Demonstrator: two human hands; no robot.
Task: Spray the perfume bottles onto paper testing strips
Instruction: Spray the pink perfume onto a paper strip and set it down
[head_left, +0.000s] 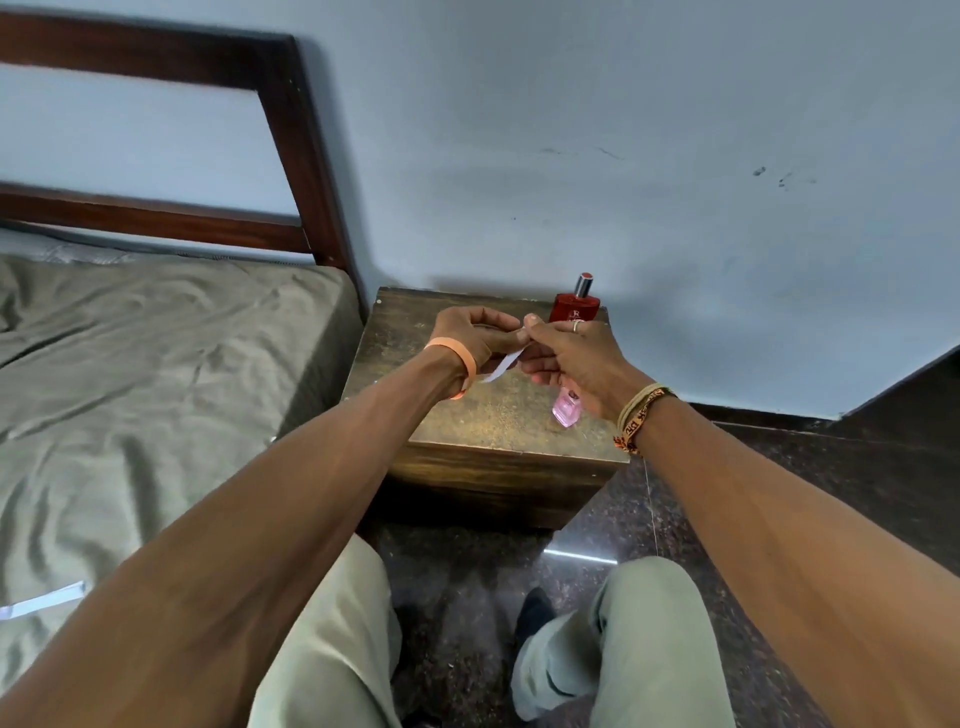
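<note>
A white paper strip (503, 366) hangs between my two hands above the wooden bedside table (483, 415). My left hand (475, 335) pinches the strip's upper end, and my right hand (566, 356) touches the same end with its fingertips. Behind my right hand, a red perfume bottle (575, 306) with a silver and red cap stands at the table's back right. A small pink perfume bottle (566, 408) stands near the table's right edge, partly hidden under my right hand. Another white strip (44, 603) lies on the bed at the lower left.
A bed with an olive sheet (156, 389) and a dark wooden headboard (291, 156) is close on the left of the table. A grey wall (623, 156) rises just behind. My knees (613, 623) are over a dark polished floor (467, 597).
</note>
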